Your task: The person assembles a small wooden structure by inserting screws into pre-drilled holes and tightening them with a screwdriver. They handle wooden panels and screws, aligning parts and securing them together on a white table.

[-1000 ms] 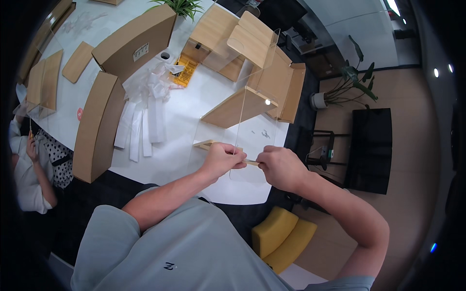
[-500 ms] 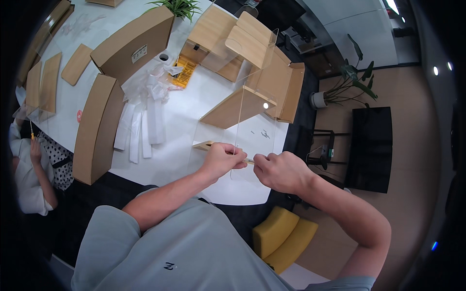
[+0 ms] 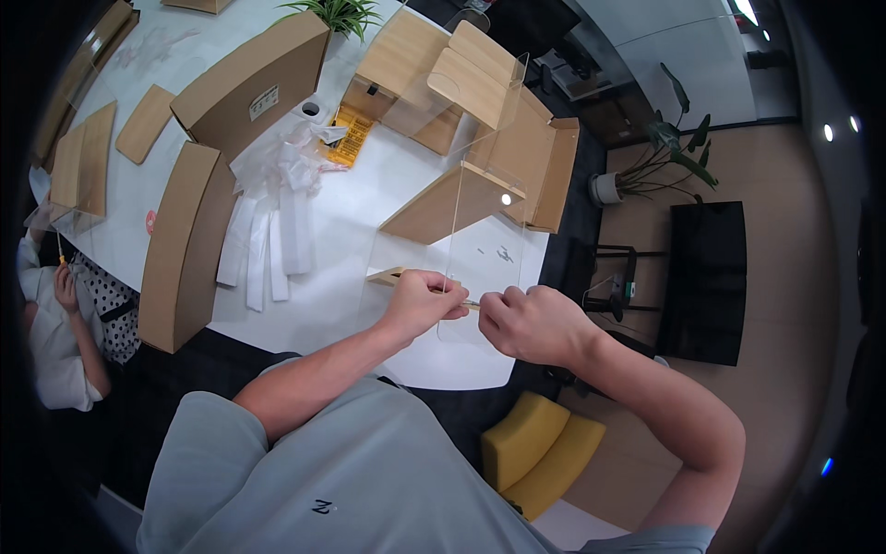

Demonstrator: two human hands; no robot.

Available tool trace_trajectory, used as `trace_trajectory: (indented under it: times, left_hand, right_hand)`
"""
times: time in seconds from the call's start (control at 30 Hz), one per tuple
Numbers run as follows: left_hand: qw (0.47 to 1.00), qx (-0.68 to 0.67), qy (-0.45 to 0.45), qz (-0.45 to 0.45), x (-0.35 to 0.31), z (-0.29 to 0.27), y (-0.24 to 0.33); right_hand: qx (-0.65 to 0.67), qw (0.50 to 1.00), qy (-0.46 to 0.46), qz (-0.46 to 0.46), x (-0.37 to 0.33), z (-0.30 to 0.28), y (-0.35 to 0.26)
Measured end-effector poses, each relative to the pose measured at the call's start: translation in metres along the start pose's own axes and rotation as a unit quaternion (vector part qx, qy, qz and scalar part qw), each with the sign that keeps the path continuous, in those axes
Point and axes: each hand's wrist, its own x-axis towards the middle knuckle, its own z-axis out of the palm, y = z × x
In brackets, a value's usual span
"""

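Your left hand (image 3: pixel 420 305) and right hand (image 3: pixel 526 323) pinch the clear acrylic sheet (image 3: pixel 480 249); it's probably stiff, slippery: hold its edges

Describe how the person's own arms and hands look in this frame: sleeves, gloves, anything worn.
Both hands, left hand and right hand, are bare, with no gloves. Both forearms are uncovered. Short grey T-shirt sleeves end above the elbows. No watch, rings or markings are visible.

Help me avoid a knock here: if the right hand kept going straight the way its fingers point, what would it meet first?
The right hand points toward the left hand, almost touching it over the thin wooden strip. It would likely meet those fingers first; depth is unclear.
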Motion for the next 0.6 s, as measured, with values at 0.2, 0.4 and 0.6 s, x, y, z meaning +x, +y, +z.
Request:
trace_trajectory:
  times: [0.2, 0.4, 0.6]
  left_hand:
    - [1.0, -0.005, -0.002, 0.0, 0.0, -0.003, -0.006]
    - [1.0, -0.002, -0.004, -0.005, -0.003, -0.001, -0.008]
    - [1.0, 0.005, 0.004, 0.013, -0.002, -0.001, -0.003]
  right_hand:
    - [0.265, 0.936, -0.03, 0.229, 0.008, 0.001, -0.007]
    - [0.409, 0.842, -0.06, 0.347, 0.009, 0.007, 0.001]
    - [-0.001, 0.999, -0.02, 0.031, 0.002, 0.005, -0.007]
